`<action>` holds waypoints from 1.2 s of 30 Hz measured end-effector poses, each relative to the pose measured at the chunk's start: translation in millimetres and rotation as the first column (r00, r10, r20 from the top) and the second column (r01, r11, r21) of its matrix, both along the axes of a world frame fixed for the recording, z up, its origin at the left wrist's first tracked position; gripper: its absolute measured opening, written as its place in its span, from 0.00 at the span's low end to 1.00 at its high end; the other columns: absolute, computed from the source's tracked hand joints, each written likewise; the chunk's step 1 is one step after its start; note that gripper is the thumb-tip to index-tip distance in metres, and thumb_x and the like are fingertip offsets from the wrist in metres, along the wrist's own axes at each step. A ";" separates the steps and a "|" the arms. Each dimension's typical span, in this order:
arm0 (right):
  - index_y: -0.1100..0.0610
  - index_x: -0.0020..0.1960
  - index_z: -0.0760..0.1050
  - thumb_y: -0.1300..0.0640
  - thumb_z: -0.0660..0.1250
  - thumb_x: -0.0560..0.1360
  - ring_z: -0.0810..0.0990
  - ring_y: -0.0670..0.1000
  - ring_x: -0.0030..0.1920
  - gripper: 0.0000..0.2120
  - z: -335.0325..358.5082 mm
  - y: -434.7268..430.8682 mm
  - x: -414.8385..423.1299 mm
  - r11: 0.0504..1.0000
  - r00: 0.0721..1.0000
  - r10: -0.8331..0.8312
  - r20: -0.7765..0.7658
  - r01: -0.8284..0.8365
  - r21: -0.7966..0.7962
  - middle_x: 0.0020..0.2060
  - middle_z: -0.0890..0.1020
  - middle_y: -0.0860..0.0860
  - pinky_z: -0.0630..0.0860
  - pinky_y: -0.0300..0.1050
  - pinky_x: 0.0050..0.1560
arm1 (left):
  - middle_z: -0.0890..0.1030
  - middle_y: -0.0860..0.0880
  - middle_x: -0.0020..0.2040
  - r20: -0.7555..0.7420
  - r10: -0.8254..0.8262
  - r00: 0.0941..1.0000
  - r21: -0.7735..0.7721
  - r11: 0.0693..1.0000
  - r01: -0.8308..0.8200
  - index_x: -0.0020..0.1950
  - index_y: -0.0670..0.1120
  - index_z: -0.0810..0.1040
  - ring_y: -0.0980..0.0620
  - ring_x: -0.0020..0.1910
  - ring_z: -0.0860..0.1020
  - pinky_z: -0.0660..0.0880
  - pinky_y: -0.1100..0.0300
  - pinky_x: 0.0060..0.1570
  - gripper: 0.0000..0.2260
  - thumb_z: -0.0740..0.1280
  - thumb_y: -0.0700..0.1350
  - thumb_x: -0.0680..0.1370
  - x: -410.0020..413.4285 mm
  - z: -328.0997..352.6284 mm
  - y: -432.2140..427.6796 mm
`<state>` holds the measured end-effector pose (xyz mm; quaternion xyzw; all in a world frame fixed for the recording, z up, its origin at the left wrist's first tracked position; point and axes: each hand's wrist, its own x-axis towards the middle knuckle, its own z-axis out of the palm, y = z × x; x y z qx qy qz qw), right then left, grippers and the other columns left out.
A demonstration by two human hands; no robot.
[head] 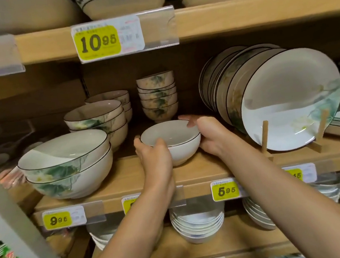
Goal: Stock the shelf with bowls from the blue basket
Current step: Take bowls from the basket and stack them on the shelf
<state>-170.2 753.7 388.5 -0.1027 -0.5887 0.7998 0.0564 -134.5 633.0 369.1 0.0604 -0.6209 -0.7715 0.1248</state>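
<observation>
Left hand and right hand clasp a round, glossy white bowl on the wooden shelf.

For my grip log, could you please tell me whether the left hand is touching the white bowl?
Touching. The head view shows the left hand curled round the near side of the white bowl, thumb over its rim.

white bowl, dark rim, yellow price tags
</observation>
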 end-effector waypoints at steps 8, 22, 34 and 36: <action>0.58 0.64 0.76 0.72 0.53 0.73 0.77 0.61 0.60 0.24 7.1 9.9 5.1 0.995 0.999 0.035 0.032 -0.038 0.090 0.59 0.79 0.59 0.74 0.56 0.63 | 0.79 0.38 0.59 0.163 -0.192 0.968 0.205 0.966 0.157 0.57 0.39 0.76 0.38 0.57 0.77 0.76 0.48 0.56 0.20 0.55 0.30 0.69 -22.8 14.1 -29.7; 0.58 0.65 0.74 0.70 0.56 0.73 0.77 0.56 0.54 0.23 1.7 6.7 11.7 0.983 0.994 -0.084 0.070 0.071 0.170 0.56 0.78 0.57 0.77 0.54 0.59 | 0.77 0.45 0.51 0.126 -0.160 0.979 0.211 0.969 0.132 0.63 0.39 0.73 0.44 0.52 0.78 0.76 0.54 0.45 0.23 0.58 0.33 0.69 -17.8 4.6 -18.1; 0.62 0.65 0.71 0.70 0.55 0.70 0.78 0.61 0.58 0.25 -5.6 1.8 17.1 1.000 0.999 0.003 0.052 -0.003 -0.009 0.58 0.78 0.62 0.76 0.58 0.60 | 0.79 0.36 0.60 0.192 -0.276 0.942 0.265 0.939 0.221 0.63 0.38 0.75 0.36 0.57 0.78 0.75 0.41 0.61 0.30 0.57 0.35 0.61 -32.3 18.9 -33.2; 0.64 0.65 0.71 0.70 0.55 0.71 0.79 0.60 0.56 0.23 -7.8 1.2 17.5 1.000 1.000 0.010 0.029 -0.010 -0.002 0.57 0.80 0.62 0.77 0.55 0.59 | 0.80 0.37 0.59 0.180 -0.301 0.936 0.287 0.927 0.243 0.62 0.38 0.76 0.37 0.57 0.79 0.75 0.42 0.61 0.26 0.57 0.35 0.65 -35.9 17.2 -32.9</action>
